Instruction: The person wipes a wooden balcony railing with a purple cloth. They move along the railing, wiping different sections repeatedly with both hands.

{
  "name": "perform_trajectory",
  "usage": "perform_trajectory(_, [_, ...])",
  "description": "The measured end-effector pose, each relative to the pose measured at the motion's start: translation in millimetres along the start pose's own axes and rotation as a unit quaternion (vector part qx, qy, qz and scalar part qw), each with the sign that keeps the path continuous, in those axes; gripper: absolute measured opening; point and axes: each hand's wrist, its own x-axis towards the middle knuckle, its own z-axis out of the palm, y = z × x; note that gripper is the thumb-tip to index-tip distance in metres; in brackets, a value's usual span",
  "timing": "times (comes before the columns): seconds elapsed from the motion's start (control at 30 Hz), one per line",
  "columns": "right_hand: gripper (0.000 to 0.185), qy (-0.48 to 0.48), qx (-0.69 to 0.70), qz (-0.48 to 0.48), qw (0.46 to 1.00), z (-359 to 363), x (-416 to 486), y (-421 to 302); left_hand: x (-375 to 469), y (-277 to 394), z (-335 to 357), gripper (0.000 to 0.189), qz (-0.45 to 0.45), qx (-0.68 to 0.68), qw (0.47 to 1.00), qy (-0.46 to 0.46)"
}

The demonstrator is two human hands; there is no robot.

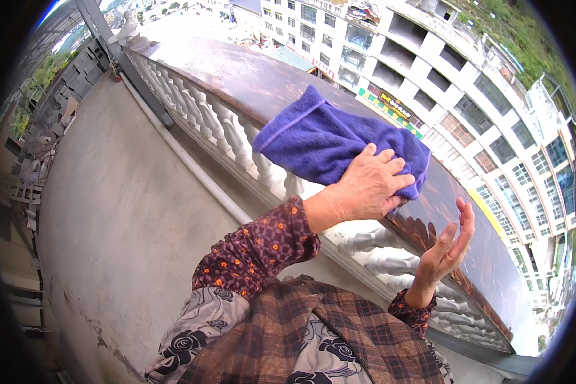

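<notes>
A folded purple cloth (317, 139) with a lighter hem lies over the dark, polished stone-like top of a balustrade (240, 72), covering its inner edge. On the cloth's near right end rests my left hand (372, 185), back up, fingers spread over the fabric and thumb at its edge. Further right, my right hand (446, 252) is raised beside the railing with fingers apart and nothing in it; its reflection shows in the glossy surface. Both arms wear dark, orange-flowered sleeves.
White balusters (230, 129) support the railing top. A pale pipe (187, 173) runs along the concrete floor (125, 216) near a metal post (139, 72). Grey blocks and rubble (77, 72) are stacked at far left. Beyond the railing is a drop towards multi-storey buildings (427, 72).
</notes>
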Motion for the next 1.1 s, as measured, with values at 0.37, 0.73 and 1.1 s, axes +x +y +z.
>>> perform_trajectory(0.37, [0.035, 0.048, -0.279, 0.045, 0.958, 64.0, 1.9, -6.6, -77.8, -352.9, -157.4, 0.053, -0.226, 0.199, 0.950, -0.080])
perform_trajectory(0.73, [0.038, 0.084, -0.307, 0.002, 0.948, 66.7, -2.5, -4.9, -48.9, -221.5, -83.7, 0.033, -0.011, 0.027, 0.999, 0.045])
perform_trajectory(1.1, [0.040, 0.059, -0.332, 0.090, 0.937, 44.3, -11.5, 6.8, -76.5, -247.1, -104.8, 0.040, -0.034, 0.044, 0.998, 0.033])
